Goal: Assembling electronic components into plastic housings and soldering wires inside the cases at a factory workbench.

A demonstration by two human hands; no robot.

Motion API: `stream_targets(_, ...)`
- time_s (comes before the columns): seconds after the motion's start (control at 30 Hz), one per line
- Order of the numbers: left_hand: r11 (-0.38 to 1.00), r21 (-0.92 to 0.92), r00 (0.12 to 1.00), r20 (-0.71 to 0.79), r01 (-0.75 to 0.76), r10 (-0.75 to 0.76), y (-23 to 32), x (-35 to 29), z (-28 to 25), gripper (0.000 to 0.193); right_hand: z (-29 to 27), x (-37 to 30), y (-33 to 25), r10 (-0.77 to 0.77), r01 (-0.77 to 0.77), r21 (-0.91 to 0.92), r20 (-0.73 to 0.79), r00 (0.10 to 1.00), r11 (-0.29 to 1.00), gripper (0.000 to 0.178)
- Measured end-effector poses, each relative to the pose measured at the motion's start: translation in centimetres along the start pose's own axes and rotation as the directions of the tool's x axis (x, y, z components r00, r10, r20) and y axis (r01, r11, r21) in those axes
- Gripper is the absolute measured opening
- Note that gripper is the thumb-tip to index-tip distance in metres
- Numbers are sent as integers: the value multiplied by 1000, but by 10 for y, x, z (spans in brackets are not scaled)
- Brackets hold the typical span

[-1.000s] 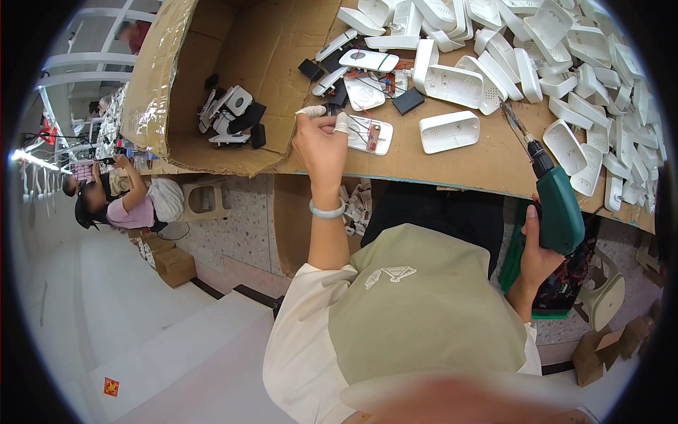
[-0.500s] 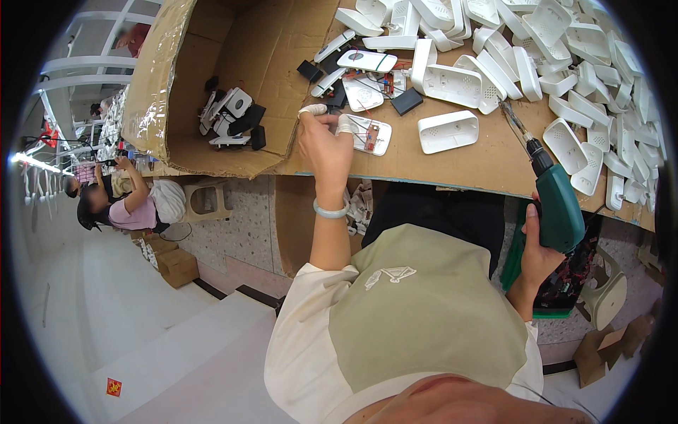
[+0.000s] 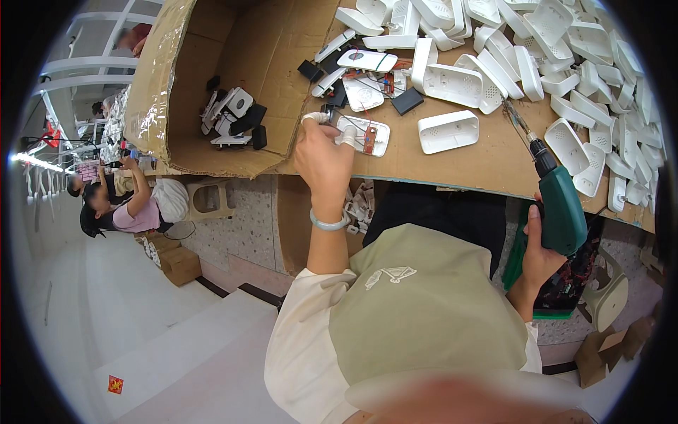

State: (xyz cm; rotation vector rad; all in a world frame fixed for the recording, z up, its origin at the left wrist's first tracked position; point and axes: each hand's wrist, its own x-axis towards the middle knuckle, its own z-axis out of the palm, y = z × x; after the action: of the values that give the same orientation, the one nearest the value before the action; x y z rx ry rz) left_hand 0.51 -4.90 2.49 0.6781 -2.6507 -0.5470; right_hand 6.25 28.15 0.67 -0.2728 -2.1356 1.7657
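My right hand [image 3: 542,247] is wrapped round a green electric screwdriver [image 3: 562,205], whose bit points up and left over the table. My left hand [image 3: 325,155], with white covers on its thumb and a finger, is at a white plastic cover [image 3: 382,141] bearing a small red circuit board [image 3: 370,139] and thin wires. The thumb presses on this cover's left end, while the covered finger curls near a small dark part [image 3: 328,109]. What lies under the palm is hidden. To the right sits a white housing [image 3: 448,132], open side up.
A big cardboard box [image 3: 233,164] at the left holds several white and black assemblies [image 3: 234,116]. Wired covers with black blocks [image 3: 407,101] lie beyond my left hand. White housings [image 3: 586,92] are heaped at the right. A seated person [image 3: 134,205] works far left.
My left hand and the white cover under its thumb have shifted slightly left. The screwdriver has stayed nearly where it was in my right hand.
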Motion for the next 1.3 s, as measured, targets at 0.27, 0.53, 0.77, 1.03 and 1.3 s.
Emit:
stream_targets(0.27,782,-610,991,37,127,-132,-21,-15,24,40,-3,1,10,-47,47,-19,7,999,999,31)
stream_targets(0.53,529,-812,965,154,245,-211,-29,-24,33,54,-4,3,9,-57,57,-19,14,998,998,31)
stream_targets(0.77,484,-839,958,140,248,-248,-13,-25,29,61,-5,2,11,-59,59,-29,15,998,998,32)
stream_targets(1.03,677,-711,981,118,191,-153,-37,-25,45,31,-3,1,7,-40,40,-19,31,999,999,33)
stream_targets(1.3,963,29,955,-120,-269,270,11,-36,27,29,-5,-1,4,14,-13,-12,27,1000,1000,34)
